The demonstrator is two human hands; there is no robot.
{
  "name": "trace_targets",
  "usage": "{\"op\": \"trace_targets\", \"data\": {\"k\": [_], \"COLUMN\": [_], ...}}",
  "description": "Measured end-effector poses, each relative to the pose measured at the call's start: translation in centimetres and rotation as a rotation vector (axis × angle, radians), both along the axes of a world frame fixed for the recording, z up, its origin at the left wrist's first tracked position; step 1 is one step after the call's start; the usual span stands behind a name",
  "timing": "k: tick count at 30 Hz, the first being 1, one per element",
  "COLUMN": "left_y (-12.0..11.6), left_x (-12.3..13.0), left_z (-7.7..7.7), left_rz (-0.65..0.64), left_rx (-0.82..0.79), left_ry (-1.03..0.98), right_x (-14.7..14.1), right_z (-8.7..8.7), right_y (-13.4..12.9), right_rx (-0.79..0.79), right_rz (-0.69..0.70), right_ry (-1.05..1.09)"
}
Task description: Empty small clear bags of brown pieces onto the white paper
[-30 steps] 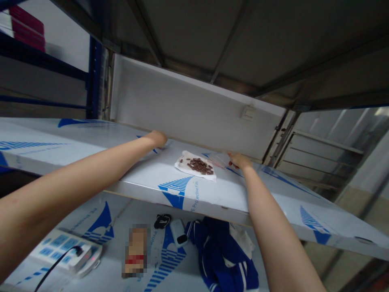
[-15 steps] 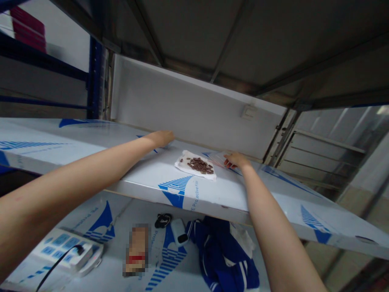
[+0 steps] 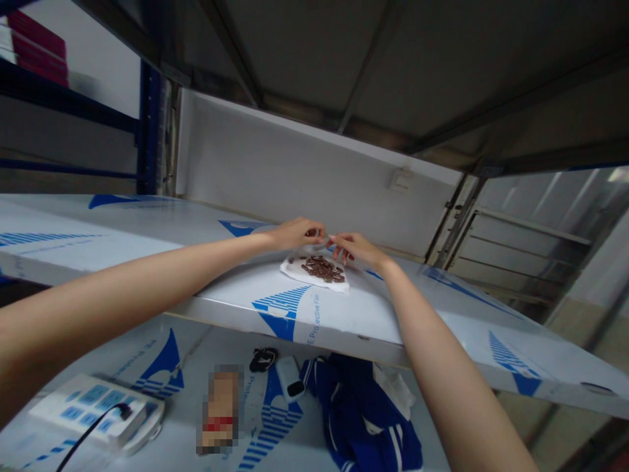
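On the film-covered shelf (image 3: 363,308) lies a white paper tissue (image 3: 289,269) with a heap of small brown capsules (image 3: 322,269) on it. Just behind the heap, my left hand (image 3: 297,233) and my right hand (image 3: 358,249) are close together, fingertips almost meeting. A clear plastic bag (image 3: 313,249) hangs between them, partly hidden by the fingers and hard to make out. The fingers of both hands are pinched at its upper edge.
On the lower shelf are a white power strip (image 3: 103,413) with a black cable, a blurred-out brown item (image 3: 221,406), a coiled black cord (image 3: 263,358), a light-blue device (image 3: 289,378) and a blue garment (image 3: 363,413). A dark metal shelf (image 3: 304,59) hangs overhead.
My right hand has moved left with the clear bag, from beside the tissue to behind it. My left hand has come right to meet it and now pinches the bag too.
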State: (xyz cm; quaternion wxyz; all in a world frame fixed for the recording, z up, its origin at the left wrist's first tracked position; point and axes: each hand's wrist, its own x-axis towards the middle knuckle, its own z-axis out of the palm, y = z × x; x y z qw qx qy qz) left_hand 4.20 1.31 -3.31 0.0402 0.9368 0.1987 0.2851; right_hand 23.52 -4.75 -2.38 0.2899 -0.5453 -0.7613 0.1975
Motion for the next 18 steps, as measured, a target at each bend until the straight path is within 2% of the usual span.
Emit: {"op": "trace_targets", "data": {"k": [3,10,18], "left_y": [-0.30,-0.03,-0.98], "left_x": [0.30,0.24,0.34], "left_z": [-0.20,-0.36,-0.17], "left_rz": [-0.065,-0.058,-0.090], "left_rx": [-0.046,-0.085,-0.228], "left_ry": [-0.022,-0.040,-0.129], "right_x": [0.18,0.25,0.57], "right_z": [0.01,0.02,0.07], "right_y": [0.23,0.40,0.50], "right_rx": [0.019,0.046,0.058], "right_rz": [0.022,0.035,0.031], "right_ry": [0.022,0.041,0.061]}}
